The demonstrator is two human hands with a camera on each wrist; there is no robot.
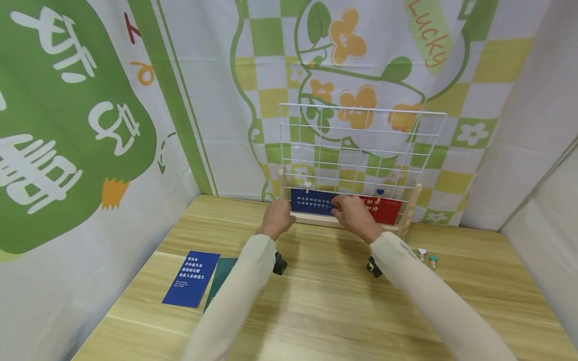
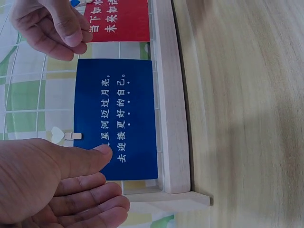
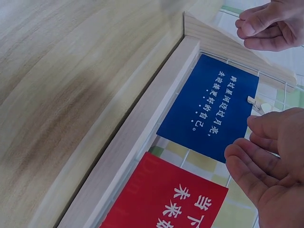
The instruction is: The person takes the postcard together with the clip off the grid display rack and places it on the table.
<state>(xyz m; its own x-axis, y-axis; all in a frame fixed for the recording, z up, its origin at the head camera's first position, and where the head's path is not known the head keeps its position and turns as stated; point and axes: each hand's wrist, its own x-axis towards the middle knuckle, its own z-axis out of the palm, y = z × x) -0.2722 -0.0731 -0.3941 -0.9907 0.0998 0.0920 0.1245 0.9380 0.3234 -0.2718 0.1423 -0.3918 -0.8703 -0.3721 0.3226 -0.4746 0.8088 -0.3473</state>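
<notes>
A blue card (image 2: 116, 118) with white writing hangs sideways low on a white wire grid, held at its upper edge by a clothespin with a white heart (image 2: 58, 136). My left hand (image 1: 276, 218) is by the card's left end, thumb and fingers loosely bent and apart from each other. Close to the card's right end is my right hand (image 1: 355, 215), its fingers loosely curved with nothing between them. A red card (image 1: 388, 209) hangs to the right of the blue one, under a clothespin with a dark blue heart (image 1: 380, 192); the right hand partly covers it in the head view.
The grid stands in a pale wooden base (image 2: 173, 118) near the back of the wood-grain table (image 1: 316, 301). Another blue card (image 1: 191, 279) and a dark green card (image 1: 220, 281), partly behind the left sleeve, lie at left. White-heart (image 1: 422, 253) and teal-heart (image 1: 433, 260) clothespins lie at right.
</notes>
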